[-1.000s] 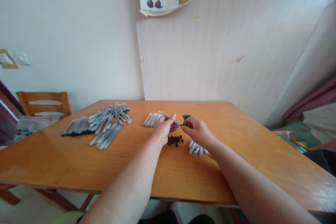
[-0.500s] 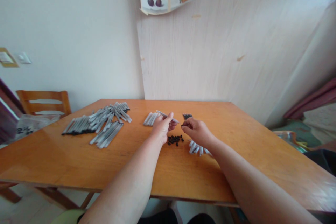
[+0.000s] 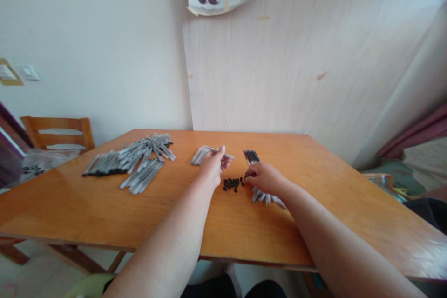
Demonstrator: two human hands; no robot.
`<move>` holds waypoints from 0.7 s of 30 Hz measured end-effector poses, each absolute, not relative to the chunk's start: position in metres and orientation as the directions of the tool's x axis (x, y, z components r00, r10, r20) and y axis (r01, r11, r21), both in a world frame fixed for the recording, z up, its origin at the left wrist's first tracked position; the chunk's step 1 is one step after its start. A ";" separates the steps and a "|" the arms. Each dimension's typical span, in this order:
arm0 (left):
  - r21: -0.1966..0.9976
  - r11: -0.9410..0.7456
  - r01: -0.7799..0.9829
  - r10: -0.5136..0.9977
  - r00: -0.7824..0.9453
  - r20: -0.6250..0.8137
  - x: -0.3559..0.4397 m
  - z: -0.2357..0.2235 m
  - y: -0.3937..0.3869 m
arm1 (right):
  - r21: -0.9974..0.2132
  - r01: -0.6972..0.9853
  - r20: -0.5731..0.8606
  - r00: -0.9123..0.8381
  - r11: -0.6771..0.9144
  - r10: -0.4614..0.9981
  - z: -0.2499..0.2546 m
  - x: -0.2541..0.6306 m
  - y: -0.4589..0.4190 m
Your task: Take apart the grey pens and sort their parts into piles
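My left hand (image 3: 213,165) is closed around a slim translucent pen barrel (image 3: 228,156), whose end sticks out to the right past the thumb. My right hand (image 3: 263,178) is pinched, with a small black cap (image 3: 245,177) showing at its fingertips. Just left of those fingertips lies a loose cluster of small black caps (image 3: 231,184) on the table. Partly under my right hand is a pile of whitish, translucent tubes (image 3: 267,197). Behind the left hand rests a row of pen barrels (image 3: 199,155).
Dark thin refills (image 3: 250,155) lie beyond my right hand. A large heap of pen barrels (image 3: 138,156), some with black ends, covers part of the wooden table (image 3: 167,223) on the left. A wooden chair (image 3: 57,132) stands at the far left; a wall is behind the table.
My right hand has moved down and slightly right, away from the barrel's end and nearer the black caps. My left hand keeps the barrel, shifting slightly left; more of the dark refills shows.
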State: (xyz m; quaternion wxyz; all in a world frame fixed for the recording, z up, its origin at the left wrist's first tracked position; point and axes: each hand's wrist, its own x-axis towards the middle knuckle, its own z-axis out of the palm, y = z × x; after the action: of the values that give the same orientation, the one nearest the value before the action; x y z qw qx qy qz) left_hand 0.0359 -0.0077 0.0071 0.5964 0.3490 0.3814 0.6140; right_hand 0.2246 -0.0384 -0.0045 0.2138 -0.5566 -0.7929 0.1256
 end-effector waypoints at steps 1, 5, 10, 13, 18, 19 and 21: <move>0.885 0.002 -0.465 0.999 -0.046 -0.026 0.036 0.007 -0.008 | -0.429 0.830 0.194 -0.301 0.357 0.934 -0.005 0.224 -0.039; 0.889 -0.001 -0.459 0.998 -0.049 -0.024 0.036 0.007 -0.007 | -0.404 0.829 0.180 -0.342 0.386 0.922 -0.004 0.222 -0.040; 0.892 0.001 -0.453 0.999 -0.043 -0.023 0.036 0.008 -0.008 | -0.416 0.830 0.202 -0.313 0.371 0.928 -0.006 0.223 -0.040; 0.893 0.003 -0.451 0.999 -0.042 -0.025 0.036 0.008 -0.009 | -0.424 0.837 0.214 -0.278 0.345 0.937 -0.008 0.225 -0.039; 0.899 0.007 -0.438 0.999 -0.038 -0.027 0.037 0.008 -0.008 | -0.412 0.845 0.215 -0.275 0.342 0.937 -0.008 0.226 -0.038; 0.901 0.007 -0.434 0.999 -0.037 -0.026 0.037 0.008 -0.008 | -0.413 0.841 0.214 -0.285 0.351 0.934 -0.008 0.226 -0.038; 0.903 0.007 -0.429 0.999 -0.034 -0.023 0.037 0.007 -0.008 | -0.428 0.823 0.215 -0.307 0.372 0.927 -0.008 0.225 -0.038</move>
State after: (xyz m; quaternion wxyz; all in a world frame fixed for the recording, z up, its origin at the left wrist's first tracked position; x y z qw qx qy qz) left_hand 0.0371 -0.0084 0.0074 0.5919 0.3643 0.3911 0.6034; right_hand 0.2248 -0.0378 -0.0078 0.2163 -0.5473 -0.7996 0.1198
